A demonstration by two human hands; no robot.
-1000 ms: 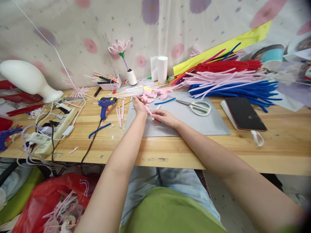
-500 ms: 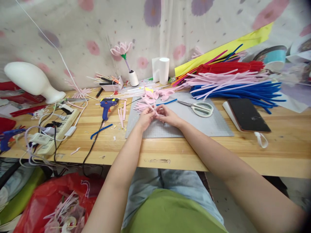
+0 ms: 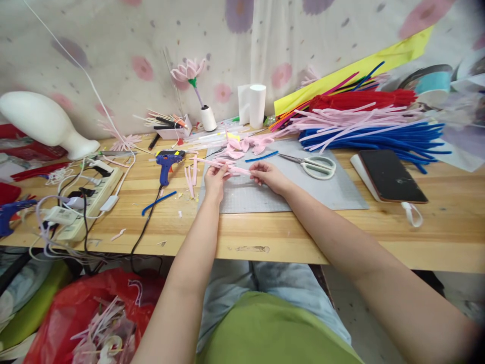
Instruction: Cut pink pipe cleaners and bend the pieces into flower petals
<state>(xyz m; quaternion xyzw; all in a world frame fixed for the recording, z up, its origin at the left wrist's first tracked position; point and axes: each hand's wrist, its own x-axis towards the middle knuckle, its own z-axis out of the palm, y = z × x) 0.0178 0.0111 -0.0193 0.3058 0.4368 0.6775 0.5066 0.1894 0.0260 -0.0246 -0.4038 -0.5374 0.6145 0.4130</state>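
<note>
Over the grey cutting mat, a pink pipe cleaner stretches between my two hands. My left hand is closed round its left part, thumb on top. The fingertips of my right hand pinch its right end. Whether it is one stem or more laid together I cannot tell. Just behind my hands lie pink pipe-cleaner petals and a short blue pipe cleaner. Scissors with pale handles rest on the mat, right of my right hand.
A blue glue gun stands left of the mat, its cord hanging over the table edge. Power strip and cables lie further left. Bundled pipe cleaners and a phone are at right. Behind stands a pink flower in a white holder.
My hands have moved apart, the left one leftward and the right one slightly right. The pink pipe cleaner now stretches sideways between them. The view has shifted slightly.
</note>
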